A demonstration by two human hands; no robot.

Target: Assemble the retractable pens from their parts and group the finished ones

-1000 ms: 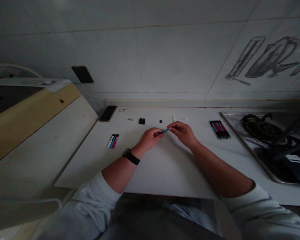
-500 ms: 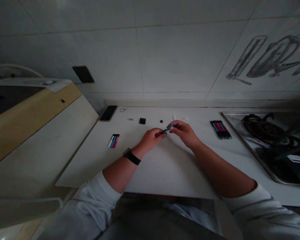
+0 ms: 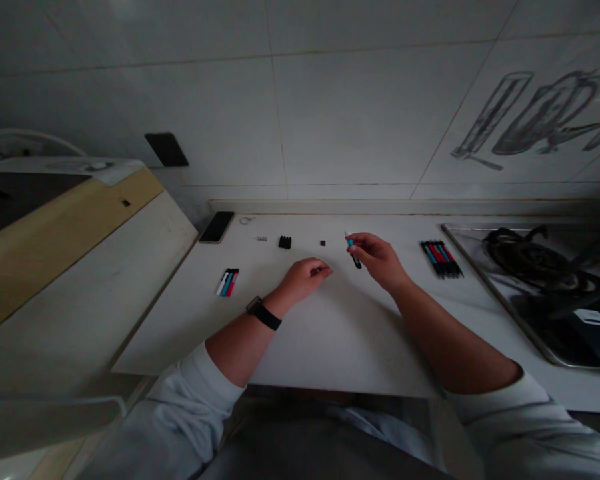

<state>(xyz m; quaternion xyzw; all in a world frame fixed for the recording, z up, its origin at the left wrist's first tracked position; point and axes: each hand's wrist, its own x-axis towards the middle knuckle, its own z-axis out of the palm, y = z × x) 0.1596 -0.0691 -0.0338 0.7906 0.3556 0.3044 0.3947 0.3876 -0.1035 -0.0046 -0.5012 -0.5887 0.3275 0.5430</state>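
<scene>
Between the thumb and fingers of my right hand (image 3: 377, 257) is a blue and black pen (image 3: 352, 251), tilted with its black end downward. Just beyond its top, thin white sticks (image 3: 347, 234) partly show. My left hand (image 3: 305, 277) rests on the white worktop with its fingers curled together; anything small inside them is hidden. Behind the hands lie a small black square piece (image 3: 323, 243), a group of black parts (image 3: 285, 243) and several small springs (image 3: 262, 239). To the left, white, blue and red pen barrels (image 3: 227, 282) lie side by side.
Several black, red and blue pens (image 3: 441, 259) lie on the right, beside a gas hob (image 3: 530, 287). A phone (image 3: 217, 227) and a thin ring (image 3: 247, 220) lie at the back left. The tiled wall (image 3: 340, 120) stands behind the worktop (image 3: 330, 347).
The pen has left the left hand's fingers. My right hand has moved it slightly right and turned it black end down. The left hand has stayed nearly in place.
</scene>
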